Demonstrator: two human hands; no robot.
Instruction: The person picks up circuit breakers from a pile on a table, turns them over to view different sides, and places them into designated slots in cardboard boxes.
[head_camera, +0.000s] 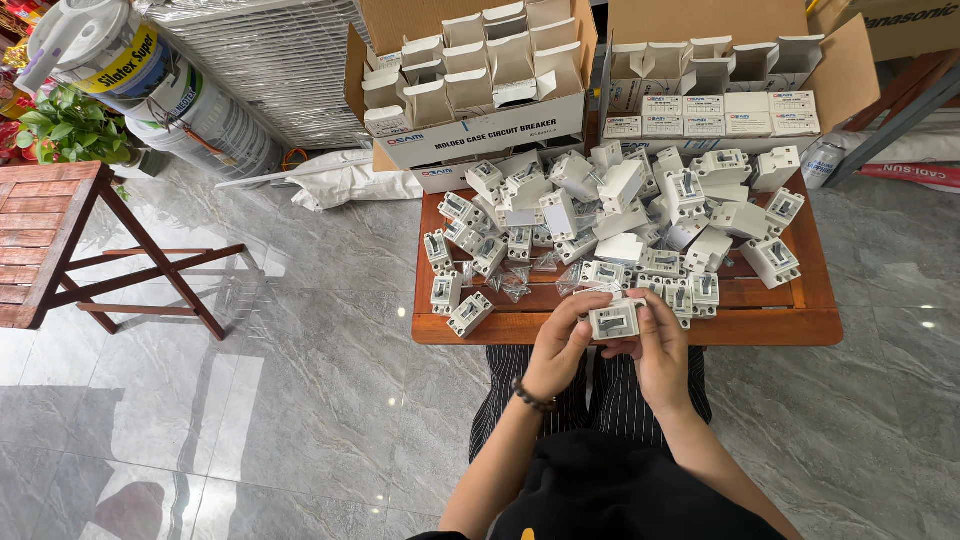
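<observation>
A view from above onto a grey marble floor (300, 400), where a seated person works at a low wooden table (760, 325). To the left stands an empty wooden folding table (45, 235). At the far edge of the work table sit two open cardboard cartons: the left carton (480, 135) holds small white boxes with their flaps up, the right carton (660, 60) holds similar boxes, some closed. Across the table top lies a loose heap of white circuit breakers (620, 215), with a few clear plastic bags (515, 283) among them. Just past the table's near edge, above the person's lap, both hands meet around one circuit breaker (614, 319). The left hand (560, 345) grips its left side; the right hand (662, 350) cradles its right side, fingers curled. The step in hand appears to be handling a single unit; any next move would call for a firm hold.
</observation>
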